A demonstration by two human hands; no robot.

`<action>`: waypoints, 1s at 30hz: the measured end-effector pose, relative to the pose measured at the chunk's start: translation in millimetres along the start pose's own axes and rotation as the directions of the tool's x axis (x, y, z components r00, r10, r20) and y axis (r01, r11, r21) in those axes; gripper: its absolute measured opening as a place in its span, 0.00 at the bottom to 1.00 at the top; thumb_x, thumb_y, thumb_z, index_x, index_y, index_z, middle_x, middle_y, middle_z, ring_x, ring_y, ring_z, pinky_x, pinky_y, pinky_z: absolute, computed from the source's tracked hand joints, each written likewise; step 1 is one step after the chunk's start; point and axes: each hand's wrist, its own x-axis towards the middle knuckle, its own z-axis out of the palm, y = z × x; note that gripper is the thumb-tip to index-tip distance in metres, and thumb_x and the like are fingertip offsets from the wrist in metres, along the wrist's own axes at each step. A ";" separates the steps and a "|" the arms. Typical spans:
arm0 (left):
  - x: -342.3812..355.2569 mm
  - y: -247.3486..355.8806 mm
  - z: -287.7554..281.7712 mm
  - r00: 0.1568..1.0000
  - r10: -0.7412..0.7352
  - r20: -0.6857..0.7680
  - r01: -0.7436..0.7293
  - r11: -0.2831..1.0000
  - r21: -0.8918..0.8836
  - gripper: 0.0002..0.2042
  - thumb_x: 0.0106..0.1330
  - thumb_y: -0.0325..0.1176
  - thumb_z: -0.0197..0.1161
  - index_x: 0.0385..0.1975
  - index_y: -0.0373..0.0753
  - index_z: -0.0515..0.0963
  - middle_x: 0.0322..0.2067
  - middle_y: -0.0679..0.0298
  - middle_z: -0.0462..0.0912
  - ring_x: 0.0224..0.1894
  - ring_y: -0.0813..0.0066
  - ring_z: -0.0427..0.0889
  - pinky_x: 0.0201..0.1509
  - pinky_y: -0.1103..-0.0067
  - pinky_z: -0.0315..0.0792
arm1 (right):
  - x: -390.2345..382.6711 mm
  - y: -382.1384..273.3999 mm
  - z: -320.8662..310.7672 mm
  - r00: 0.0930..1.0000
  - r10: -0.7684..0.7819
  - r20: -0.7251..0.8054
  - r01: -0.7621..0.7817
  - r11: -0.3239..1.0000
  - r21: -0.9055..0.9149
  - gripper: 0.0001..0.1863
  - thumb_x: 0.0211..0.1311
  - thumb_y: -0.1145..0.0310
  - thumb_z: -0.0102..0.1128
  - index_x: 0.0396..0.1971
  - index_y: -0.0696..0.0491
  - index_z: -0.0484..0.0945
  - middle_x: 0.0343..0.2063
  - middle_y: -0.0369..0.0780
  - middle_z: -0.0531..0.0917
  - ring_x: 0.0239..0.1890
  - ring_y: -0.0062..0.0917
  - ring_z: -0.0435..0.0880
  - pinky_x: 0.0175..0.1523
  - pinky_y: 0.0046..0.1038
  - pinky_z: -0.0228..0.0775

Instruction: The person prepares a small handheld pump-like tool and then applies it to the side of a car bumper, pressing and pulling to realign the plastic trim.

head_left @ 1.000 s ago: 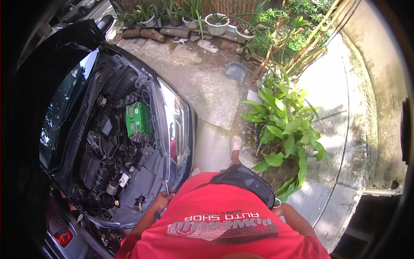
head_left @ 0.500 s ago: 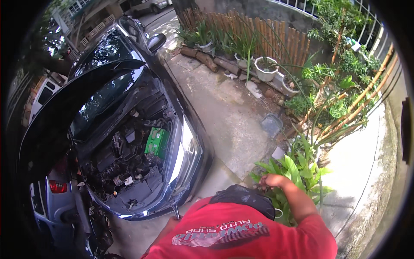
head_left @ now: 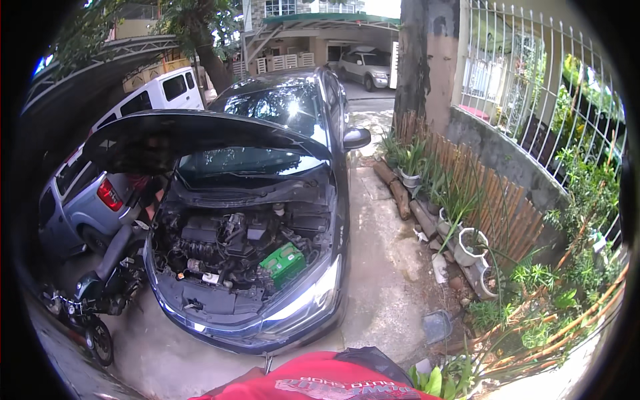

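Note:
Low in the head view, my red shirt fills the lower edge. Beside it a sliver of my left hand shows, with a thin shiny metal tool sticking up from it; the fingers are mostly hidden. My right hand is out of the picture. Ahead stands a dark car with its hood raised. Within its engine bay, a green battery sits on the right side, near the headlight. I cannot see either hand touching the car.
A motorcycle and a blue-grey vehicle stand left. Part of a person shows beside the hood. On the right are potted plants, logs, a bamboo fence and a grey basin.
My view has lifted and turned, so the car appears more upright and the street shows. My right hand, near the leafy plants before, has left the picture; my left hand is lower.

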 end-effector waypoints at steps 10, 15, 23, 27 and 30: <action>59.1 13.8 -7.5 0.967 0.248 0.063 -0.254 0.958 0.129 0.21 0.64 0.48 0.65 0.50 0.40 0.85 0.43 0.50 0.88 0.49 0.57 0.86 0.57 0.66 0.76 | -33.9 -76.0 -29.6 0.995 -0.093 -0.041 0.092 0.996 -0.021 0.18 0.57 0.63 0.64 0.47 0.55 0.85 0.39 0.41 0.87 0.37 0.25 0.82 0.40 0.30 0.74; 53.9 7.2 -11.3 0.988 0.103 0.117 -0.123 0.976 0.178 0.18 0.64 0.47 0.60 0.40 0.40 0.86 0.37 0.49 0.88 0.42 0.54 0.87 0.48 0.63 0.77 | -32.7 -115.9 -15.1 0.986 -0.167 0.023 0.168 0.985 -0.048 0.20 0.57 0.64 0.66 0.48 0.57 0.85 0.41 0.42 0.87 0.39 0.26 0.83 0.43 0.32 0.75; 32.9 -55.2 0.0 0.993 -0.061 0.101 0.064 0.998 -0.028 0.17 0.65 0.44 0.64 0.48 0.40 0.84 0.36 0.54 0.88 0.39 0.61 0.87 0.46 0.69 0.78 | -23.0 -141.5 26.8 0.955 -0.221 0.198 0.220 0.975 0.027 0.22 0.55 0.66 0.68 0.49 0.60 0.83 0.43 0.44 0.88 0.42 0.29 0.86 0.47 0.33 0.78; 0.3 -79.9 -0.5 0.960 -0.218 0.177 0.231 0.971 -0.055 0.17 0.65 0.44 0.65 0.47 0.38 0.84 0.37 0.53 0.88 0.42 0.62 0.87 0.50 0.69 0.78 | -27.9 -155.1 39.7 0.922 -0.138 0.361 0.032 0.958 0.285 0.21 0.57 0.69 0.68 0.50 0.61 0.83 0.42 0.43 0.88 0.42 0.28 0.86 0.47 0.33 0.78; -6.9 -55.9 -14.4 0.983 -0.155 0.097 0.144 0.983 0.113 0.17 0.65 0.44 0.66 0.44 0.38 0.84 0.36 0.54 0.88 0.42 0.59 0.87 0.50 0.67 0.77 | 34.2 -96.2 81.8 0.890 -0.121 0.440 -0.136 0.850 0.508 0.18 0.61 0.72 0.65 0.52 0.60 0.82 0.41 0.39 0.88 0.39 0.25 0.85 0.43 0.30 0.78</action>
